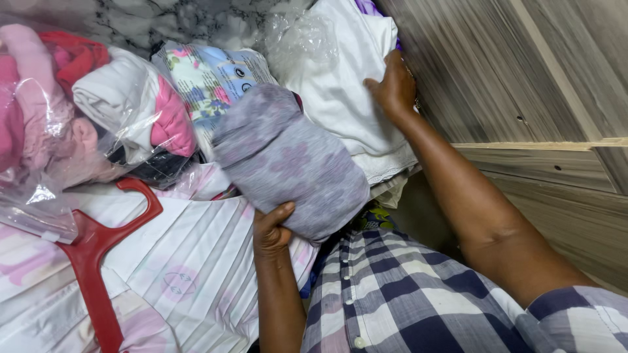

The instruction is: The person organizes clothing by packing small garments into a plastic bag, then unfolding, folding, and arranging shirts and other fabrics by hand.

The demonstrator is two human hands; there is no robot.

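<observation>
My left hand (271, 230) grips the near end of a folded grey-purple cloth bundle (291, 160), holding it up over the pile. My right hand (394, 88) lies flat on a stack of folded white cloth (340, 98) beside the wooden panel, fingers spread and pressing on it. A flowered pale-blue packet (209, 78) sits just behind the bundle.
A clear plastic bag (98, 124) with pink, white and red clothes lies at the left. A red hanger (98, 261) rests on a white pleated garment (190, 261). A grey wooden wardrobe wall (523, 78) runs along the right. Crumpled clear plastic (297, 36) lies at the top.
</observation>
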